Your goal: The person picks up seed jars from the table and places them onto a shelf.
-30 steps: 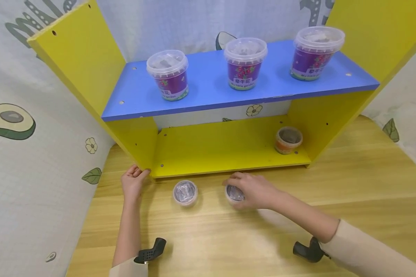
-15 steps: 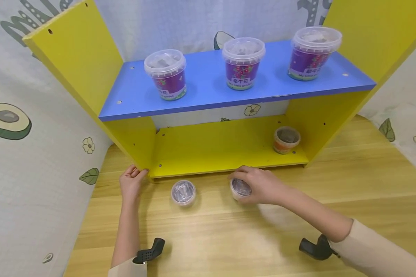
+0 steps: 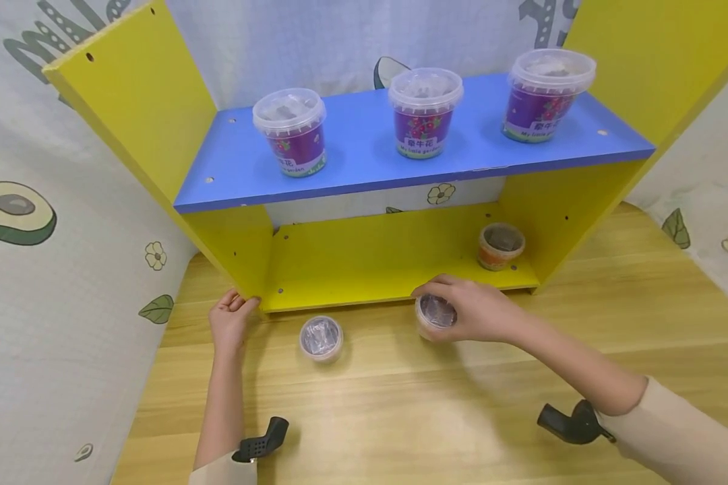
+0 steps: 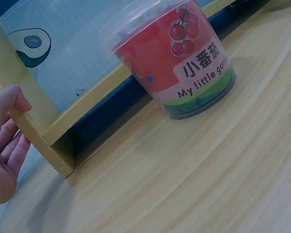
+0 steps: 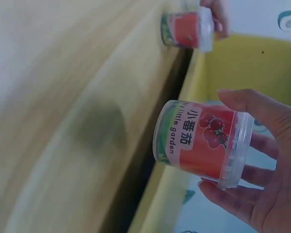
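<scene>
My right hand (image 3: 476, 310) grips a clear-lidded plastic cup (image 5: 199, 141) by its rim, thumb and fingers on opposite sides. Its red label carries tomatoes and "My little garden". In the right wrist view the cup hangs beside the lower board's front edge, its shadow on the table apart from it. My left hand (image 3: 230, 320) pinches the bottom front corner of the yellow shelf's left side panel (image 4: 43, 138), thumb on one side and fingers behind. A second red tomato cup (image 4: 179, 63) stands on the table just right of that hand.
Three purple-labelled cups, a left one (image 3: 297, 138), a middle one (image 3: 423, 118) and a right one (image 3: 540, 101), stand on the blue upper board (image 3: 364, 165). An orange-labelled cup (image 3: 500, 249) sits at the right end of the yellow lower board (image 3: 352, 259). Wood-grain table (image 3: 364, 417) lies in front.
My right hand has carried its cup rightward and up toward the lower board's front edge. The left hand keeps its hold on the side panel, and the other cups stay put.
</scene>
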Motion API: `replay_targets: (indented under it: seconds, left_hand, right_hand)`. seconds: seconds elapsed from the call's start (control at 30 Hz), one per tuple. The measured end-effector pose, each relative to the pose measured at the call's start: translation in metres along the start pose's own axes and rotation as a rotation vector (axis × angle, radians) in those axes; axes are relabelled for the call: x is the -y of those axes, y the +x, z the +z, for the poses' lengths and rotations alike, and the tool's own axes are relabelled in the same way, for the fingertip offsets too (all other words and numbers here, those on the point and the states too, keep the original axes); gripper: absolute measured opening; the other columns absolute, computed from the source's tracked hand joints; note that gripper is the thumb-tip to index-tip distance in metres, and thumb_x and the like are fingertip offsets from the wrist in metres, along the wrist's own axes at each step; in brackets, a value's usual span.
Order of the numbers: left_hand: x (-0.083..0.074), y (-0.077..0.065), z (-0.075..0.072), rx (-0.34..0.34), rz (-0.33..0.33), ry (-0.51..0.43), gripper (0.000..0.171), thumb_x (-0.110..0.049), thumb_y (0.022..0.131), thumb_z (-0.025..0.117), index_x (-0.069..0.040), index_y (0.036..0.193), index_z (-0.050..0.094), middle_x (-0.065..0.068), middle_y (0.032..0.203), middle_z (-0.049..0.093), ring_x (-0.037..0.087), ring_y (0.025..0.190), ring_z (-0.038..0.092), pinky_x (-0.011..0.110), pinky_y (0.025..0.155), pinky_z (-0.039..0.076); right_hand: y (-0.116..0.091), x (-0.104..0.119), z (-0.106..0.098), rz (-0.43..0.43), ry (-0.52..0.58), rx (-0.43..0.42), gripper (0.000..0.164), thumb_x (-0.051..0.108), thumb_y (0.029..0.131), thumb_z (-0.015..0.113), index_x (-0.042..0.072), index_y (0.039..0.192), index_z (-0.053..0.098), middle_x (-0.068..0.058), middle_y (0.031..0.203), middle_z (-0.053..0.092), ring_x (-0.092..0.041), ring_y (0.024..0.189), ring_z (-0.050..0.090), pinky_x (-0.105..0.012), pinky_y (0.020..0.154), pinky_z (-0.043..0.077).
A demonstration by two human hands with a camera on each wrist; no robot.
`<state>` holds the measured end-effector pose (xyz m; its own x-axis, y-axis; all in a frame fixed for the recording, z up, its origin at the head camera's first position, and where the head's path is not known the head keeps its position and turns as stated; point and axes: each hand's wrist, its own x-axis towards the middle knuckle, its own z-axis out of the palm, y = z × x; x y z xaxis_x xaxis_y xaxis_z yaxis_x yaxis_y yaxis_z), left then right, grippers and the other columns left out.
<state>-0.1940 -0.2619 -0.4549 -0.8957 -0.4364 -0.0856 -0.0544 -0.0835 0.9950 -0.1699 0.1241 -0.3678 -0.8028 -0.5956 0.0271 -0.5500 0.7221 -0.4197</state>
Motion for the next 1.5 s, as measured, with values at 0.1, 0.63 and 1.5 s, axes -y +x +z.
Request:
replay_targets:
  seconds: [0.1, 0.63, 1.5]
  left_hand:
    - [0.000, 0.001, 0.000, -0.004, -0.005, -0.005, 0.029, 0.010, 0.075, 0.063, -0.016, 0.086, 0.066, -0.010, 0.067, 0.066, 0.002, 0.061, 0.052, 0.016, 0.066, 0.045]
    - [-0.001, 0.001, 0.000, -0.001, -0.025, 0.005, 0.027, 0.010, 0.075, 0.064, -0.016, 0.084, 0.064, -0.010, 0.059, 0.060, 0.002, 0.058, 0.048, 0.018, 0.064, 0.044]
    - [-0.003, -0.002, -0.001, -0.003, -0.044, 0.015, 0.027, 0.010, 0.076, 0.063, -0.015, 0.088, 0.064, -0.013, 0.066, 0.065, 0.001, 0.064, 0.055, 0.016, 0.068, 0.047]
  right_hand:
    - [0.002, -0.001, -0.008, 0.004, -0.002, 0.003, 0.049, 0.032, 0.072, 0.076, 0.019, 0.116, 0.061, -0.007, 0.112, 0.059, -0.020, 0.086, 0.058, -0.032, 0.066, 0.050]
    - [0.006, -0.007, -0.019, 0.007, -0.031, -0.017, 0.053, 0.035, 0.071, 0.076, 0.019, 0.118, 0.060, -0.008, 0.112, 0.059, -0.021, 0.086, 0.057, -0.032, 0.066, 0.049]
    - [0.006, -0.009, -0.031, 0.048, -0.046, -0.043, 0.056, 0.032, 0.068, 0.078, 0.018, 0.119, 0.060, -0.010, 0.113, 0.059, -0.023, 0.087, 0.058, -0.035, 0.067, 0.049]
